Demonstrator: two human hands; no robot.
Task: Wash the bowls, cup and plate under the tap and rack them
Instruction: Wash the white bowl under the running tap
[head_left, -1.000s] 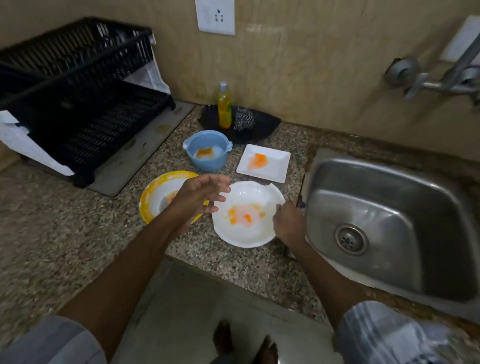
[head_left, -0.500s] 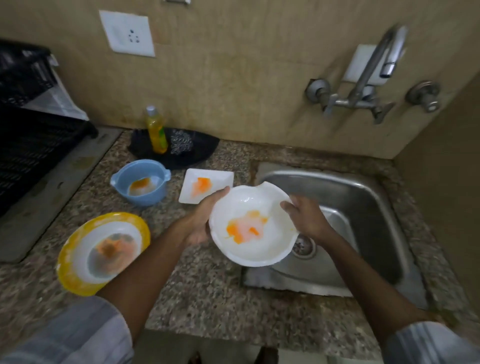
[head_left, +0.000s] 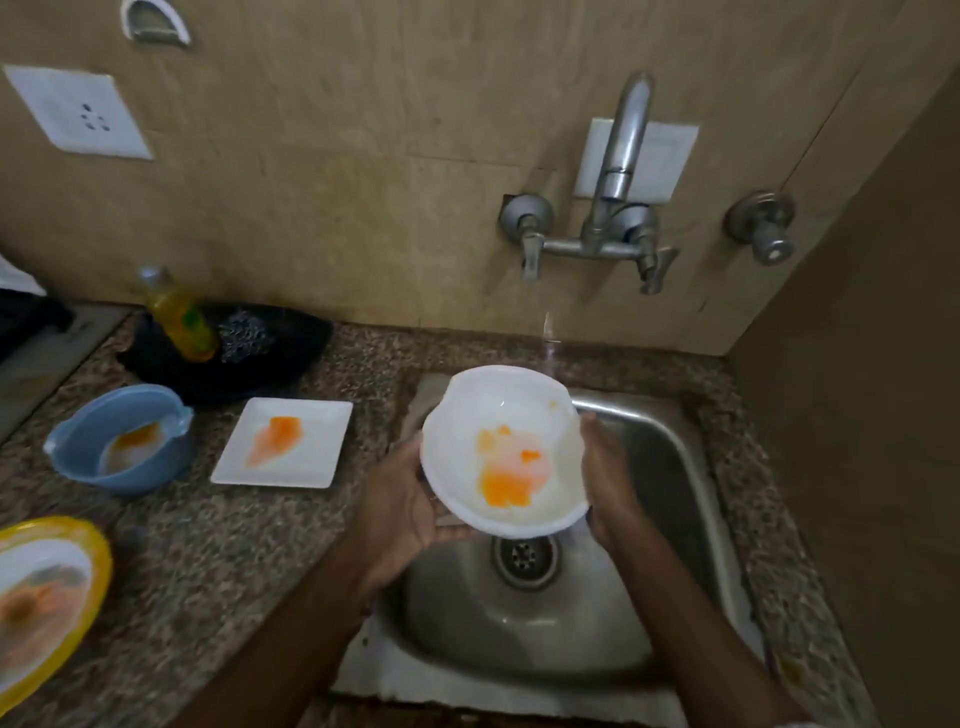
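The white bowl (head_left: 501, 452), smeared with orange residue, is held over the steel sink (head_left: 691, 499), just below the wall tap (head_left: 618, 176). The left hand (head_left: 410, 509) cups its left rim from beneath; the right hand (head_left: 605, 478) clasps the opposite edge. On the granite counter (head_left: 234, 545) to the left sit a square white plate (head_left: 283, 441), a blue cup (head_left: 122, 436) and a yellow-rimmed bowl (head_left: 47, 597), all soiled.

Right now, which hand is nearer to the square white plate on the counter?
Left. The left hand grips the white bowl's left rim, just right of the square plate; the right hand holds the bowl's far side, over the sink.
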